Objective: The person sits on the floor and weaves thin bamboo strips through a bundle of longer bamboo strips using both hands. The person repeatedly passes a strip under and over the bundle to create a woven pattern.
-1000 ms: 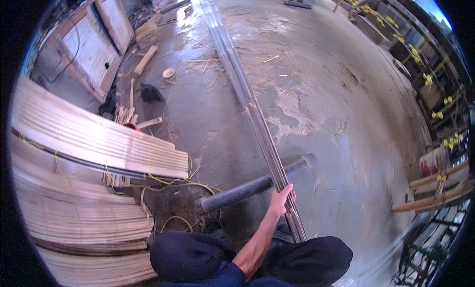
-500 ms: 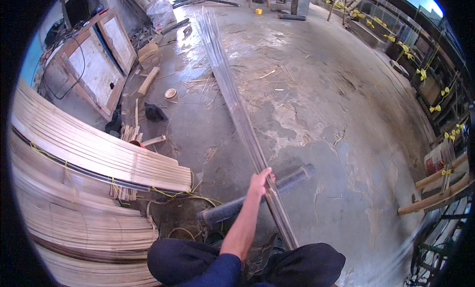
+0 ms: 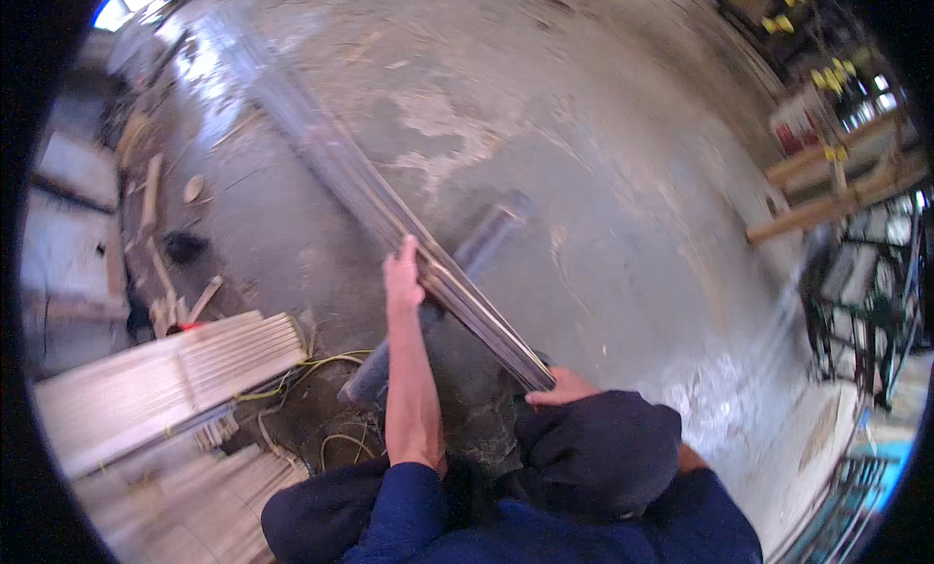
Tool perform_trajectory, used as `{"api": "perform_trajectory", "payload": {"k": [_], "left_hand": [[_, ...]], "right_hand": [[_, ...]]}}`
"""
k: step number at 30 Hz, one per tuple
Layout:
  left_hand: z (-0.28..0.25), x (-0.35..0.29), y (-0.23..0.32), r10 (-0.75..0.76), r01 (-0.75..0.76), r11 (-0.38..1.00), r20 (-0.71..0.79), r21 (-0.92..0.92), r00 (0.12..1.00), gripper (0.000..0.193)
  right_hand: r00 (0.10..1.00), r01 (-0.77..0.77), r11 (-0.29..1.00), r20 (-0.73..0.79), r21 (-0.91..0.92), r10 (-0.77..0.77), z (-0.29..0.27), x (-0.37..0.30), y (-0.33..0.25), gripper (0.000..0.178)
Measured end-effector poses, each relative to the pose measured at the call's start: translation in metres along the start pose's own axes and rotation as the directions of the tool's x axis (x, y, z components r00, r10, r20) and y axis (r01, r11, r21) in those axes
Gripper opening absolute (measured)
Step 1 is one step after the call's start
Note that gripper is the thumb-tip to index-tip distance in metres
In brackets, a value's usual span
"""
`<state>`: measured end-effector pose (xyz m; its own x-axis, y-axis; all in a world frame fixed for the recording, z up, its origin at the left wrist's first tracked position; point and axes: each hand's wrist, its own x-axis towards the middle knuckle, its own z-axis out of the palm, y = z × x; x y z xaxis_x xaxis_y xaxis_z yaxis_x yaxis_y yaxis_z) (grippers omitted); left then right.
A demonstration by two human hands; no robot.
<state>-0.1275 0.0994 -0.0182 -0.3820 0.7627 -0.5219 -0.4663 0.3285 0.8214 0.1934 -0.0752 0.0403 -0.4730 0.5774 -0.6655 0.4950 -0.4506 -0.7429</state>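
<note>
A long bundle of thin dark bamboo strips (image 3: 365,194) slants from the far left toward my right knee, its far end blurred. My left hand (image 3: 404,277) is at the bundle's left side around mid-length, closed against it; some fingers are hidden by the strips. At the near end, my right hand (image 3: 564,386) grips the strips just in front of my right knee. Beneath the bundle a dark round pipe (image 3: 491,235) lies crosswise on the floor.
Stacks of pale flat strips (image 3: 185,379) lie at my left, with a yellow cord (image 3: 326,362) beside them. Wood scraps (image 3: 151,189) and a black lump (image 3: 185,244) are farther left. Wooden beams (image 3: 837,199) and a dark metal frame (image 3: 861,291) stand at the right.
My view has turned to the right. The bundle now slants more across the view. My right hand has come into view on its near end; my left hand is still at its side.
</note>
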Motion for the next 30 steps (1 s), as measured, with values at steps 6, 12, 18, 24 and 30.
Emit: {"api": "perform_trajectory", "payload": {"k": [6,12,18,24,30], "left_hand": [[0.012,-0.071,0.010,-0.031,-0.141,0.774,0.259,0.617,0.965,0.066],[0.008,-0.089,-0.017,0.076,-0.406,0.217,0.399,0.888,0.914,0.079],[-0.051,-0.089,-0.069,0.064,-0.352,0.448,0.363,0.822,0.930,0.070],[-0.037,-0.118,-0.040,-0.104,-0.423,0.395,0.497,0.816,0.862,0.062],[-0.043,-0.073,-0.046,-0.114,0.127,0.949,0.060,-0.288,0.992,0.045]], "right_hand": [[0.998,0.067,0.998,-0.009,-0.011,-0.067,-0.041,0.007,-0.045,0.033],[0.995,0.079,0.994,-0.047,-0.081,-0.083,-0.050,0.045,-0.053,0.033],[0.999,0.050,0.986,0.010,0.157,-0.052,-0.023,0.031,-0.099,0.037],[0.997,-0.052,0.986,0.069,0.158,0.042,-0.007,0.057,-0.059,0.033],[0.996,-0.078,0.997,0.045,-0.013,0.079,0.026,0.072,-0.026,0.033]]}}
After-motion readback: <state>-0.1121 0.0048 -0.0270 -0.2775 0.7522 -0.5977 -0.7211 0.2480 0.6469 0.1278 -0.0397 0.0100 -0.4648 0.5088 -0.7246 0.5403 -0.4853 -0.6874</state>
